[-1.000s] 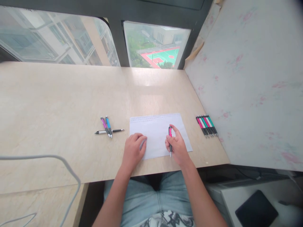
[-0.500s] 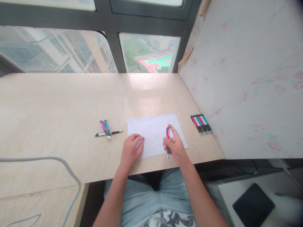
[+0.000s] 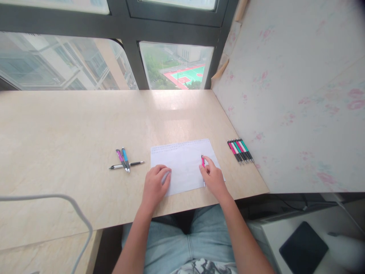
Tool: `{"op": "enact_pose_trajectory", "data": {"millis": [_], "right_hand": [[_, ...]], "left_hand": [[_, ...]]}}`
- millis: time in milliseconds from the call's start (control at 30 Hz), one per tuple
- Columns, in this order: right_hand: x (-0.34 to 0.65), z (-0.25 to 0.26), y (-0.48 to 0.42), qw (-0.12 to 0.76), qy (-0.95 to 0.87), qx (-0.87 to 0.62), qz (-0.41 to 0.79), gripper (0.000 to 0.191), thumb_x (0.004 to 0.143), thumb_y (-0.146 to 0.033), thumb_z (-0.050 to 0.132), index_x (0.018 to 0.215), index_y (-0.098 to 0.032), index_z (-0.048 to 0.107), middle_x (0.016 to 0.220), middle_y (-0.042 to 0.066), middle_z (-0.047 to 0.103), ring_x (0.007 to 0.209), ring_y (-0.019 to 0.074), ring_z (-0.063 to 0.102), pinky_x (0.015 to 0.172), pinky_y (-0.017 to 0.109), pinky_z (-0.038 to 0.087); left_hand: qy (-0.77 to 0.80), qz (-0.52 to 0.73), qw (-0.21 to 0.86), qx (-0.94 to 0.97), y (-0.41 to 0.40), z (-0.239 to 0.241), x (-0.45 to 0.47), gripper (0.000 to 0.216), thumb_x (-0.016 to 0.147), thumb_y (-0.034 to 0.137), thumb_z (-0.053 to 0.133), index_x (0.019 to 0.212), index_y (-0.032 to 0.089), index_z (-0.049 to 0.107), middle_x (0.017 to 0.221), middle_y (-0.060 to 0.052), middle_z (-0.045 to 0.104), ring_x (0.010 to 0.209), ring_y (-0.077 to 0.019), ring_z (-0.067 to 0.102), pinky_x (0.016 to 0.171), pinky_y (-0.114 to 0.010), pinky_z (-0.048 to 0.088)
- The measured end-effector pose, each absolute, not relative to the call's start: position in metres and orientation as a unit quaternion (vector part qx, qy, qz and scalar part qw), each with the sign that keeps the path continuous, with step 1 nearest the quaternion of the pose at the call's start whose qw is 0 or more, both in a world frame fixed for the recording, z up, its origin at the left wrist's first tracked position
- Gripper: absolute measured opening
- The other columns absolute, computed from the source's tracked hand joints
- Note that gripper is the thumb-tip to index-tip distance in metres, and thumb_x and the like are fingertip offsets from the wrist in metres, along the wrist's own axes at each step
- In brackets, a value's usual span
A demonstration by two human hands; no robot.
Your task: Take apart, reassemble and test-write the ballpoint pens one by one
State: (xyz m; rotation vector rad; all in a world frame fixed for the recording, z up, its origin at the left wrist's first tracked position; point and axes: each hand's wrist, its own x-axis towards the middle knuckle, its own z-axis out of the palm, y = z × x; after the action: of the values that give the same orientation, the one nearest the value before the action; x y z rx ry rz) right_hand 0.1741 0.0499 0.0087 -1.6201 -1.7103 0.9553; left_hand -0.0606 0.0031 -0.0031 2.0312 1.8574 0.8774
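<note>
A sheet of white paper (image 3: 184,167) lies on the desk, with lines of handwriting along its top edge. My left hand (image 3: 156,182) rests on the paper's lower left part; its fingers are loosely curved, the thumb stands apart, and no object shows in it. Over the right part of the paper, my right hand (image 3: 213,176) is closed on a pink pen (image 3: 203,162). The pen points clip end away from me, its lower part partly covered by the fingers and its tip near the paper's front edge.
Left of the paper, a purple pen (image 3: 121,158) and a blue pen (image 3: 124,156) lie across a white-and-black pen (image 3: 137,163). Several pens (image 3: 240,150) lie in a row by the papered wall (image 3: 293,95). A grey cable (image 3: 76,209) loops at lower left.
My right index finger has bent from stretched out to curled beside the pen, and the fingers now cover more of the pen's lower part. My left hand stays on the paper.
</note>
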Motion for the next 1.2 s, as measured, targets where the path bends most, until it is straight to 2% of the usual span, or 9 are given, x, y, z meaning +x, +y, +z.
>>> {"op": "enact_pose_trajectory", "data": {"millis": [267,433,500,633,733,900,967,1100,1200], "right_hand": [[0.177,0.007,0.059,0.339,-0.616,-0.598,0.386,0.041,0.092,-0.042,0.042,0.117,-0.019,0.065,0.062,-0.002,0.055,0.056,0.0141,0.049,0.056,0.026,0.036],[0.177,0.004,0.062,0.407,-0.533,-0.566,0.479,0.059,0.088,-0.043,0.052,0.14,-0.017,0.042,0.067,-0.001,0.065,0.053,0.0135,0.047,0.055,0.026,0.039],[0.177,0.005,0.063,0.422,-0.492,-0.542,0.535,0.055,0.086,-0.046,0.056,0.132,-0.016,0.049,0.073,0.003,0.068,0.053,0.0124,0.045,0.052,0.025,0.037],[0.181,0.009,0.066,0.438,-0.448,-0.527,0.574,0.035,0.081,-0.049,0.063,0.095,-0.016,0.065,0.084,0.007,0.069,0.062,0.0128,0.051,0.054,0.025,0.038],[0.193,0.01,0.072,0.437,-0.456,-0.542,0.555,0.036,0.081,-0.048,0.063,0.097,-0.017,0.069,0.082,0.004,0.066,0.067,0.014,0.054,0.056,0.025,0.039],[0.24,0.008,0.097,0.389,-0.528,-0.616,0.436,0.041,0.08,-0.044,0.062,0.109,-0.015,0.068,0.08,0.004,0.067,0.071,0.017,0.059,0.064,0.029,0.044],[0.262,0.009,0.108,0.347,-0.564,-0.665,0.344,0.035,0.079,-0.04,0.063,0.102,-0.014,0.069,0.083,0.006,0.07,0.075,0.0191,0.062,0.07,0.031,0.046],[0.286,0.016,0.123,0.217,-0.628,-0.728,0.169,0.017,0.082,-0.029,0.059,0.087,-0.016,0.069,0.08,0.007,0.07,0.072,0.0189,0.062,0.069,0.03,0.043],[0.279,0.019,0.125,0.147,-0.663,-0.732,0.055,0.016,0.086,-0.025,0.055,0.087,-0.016,0.068,0.087,0.01,0.07,0.079,0.0204,0.061,0.07,0.03,0.04]], "left_hand": [[0.638,0.304,0.126,0.696,0.003,-0.002,-0.061,0.019,0.088,0.024,0.052,0.099,0.021,0.067,0.101,-0.007,0.064,0.095,-0.0237,0.06,0.086,-0.041,0.047],[0.639,0.3,0.127,0.697,0.003,-0.002,-0.061,0.019,0.089,0.025,0.051,0.099,0.022,0.067,0.102,-0.008,0.064,0.096,-0.024,0.059,0.086,-0.041,0.047],[0.639,0.298,0.128,0.698,0.003,-0.002,-0.061,0.019,0.09,0.025,0.051,0.1,0.022,0.066,0.102,-0.008,0.064,0.096,-0.0242,0.059,0.087,-0.042,0.047],[0.639,0.293,0.128,0.7,0.003,-0.001,-0.061,0.019,0.09,0.026,0.051,0.1,0.022,0.066,0.103,-0.008,0.064,0.097,-0.0243,0.059,0.087,-0.042,0.047],[0.639,0.295,0.126,0.7,0.003,-0.001,-0.061,0.018,0.09,0.026,0.051,0.1,0.022,0.066,0.103,-0.008,0.064,0.097,-0.0245,0.059,0.087,-0.042,0.047],[0.635,0.294,0.124,0.703,0.003,-0.003,-0.062,0.019,0.09,0.026,0.051,0.101,0.021,0.066,0.104,-0.008,0.063,0.097,-0.0241,0.059,0.087,-0.04,0.046],[0.635,0.294,0.121,0.704,0.004,-0.003,-0.062,0.019,0.091,0.027,0.05,0.1,0.021,0.066,0.104,-0.008,0.063,0.097,-0.0241,0.059,0.086,-0.04,0.046],[0.634,0.295,0.115,0.706,0.006,-0.005,-0.063,0.02,0.091,0.028,0.049,0.101,0.021,0.066,0.103,-0.008,0.064,0.096,-0.0241,0.06,0.086,-0.04,0.047],[0.626,0.307,0.108,0.709,0.007,-0.006,-0.064,0.021,0.09,0.03,0.05,0.099,0.022,0.066,0.102,-0.008,0.065,0.094,-0.0249,0.061,0.084,-0.04,0.048]]}}
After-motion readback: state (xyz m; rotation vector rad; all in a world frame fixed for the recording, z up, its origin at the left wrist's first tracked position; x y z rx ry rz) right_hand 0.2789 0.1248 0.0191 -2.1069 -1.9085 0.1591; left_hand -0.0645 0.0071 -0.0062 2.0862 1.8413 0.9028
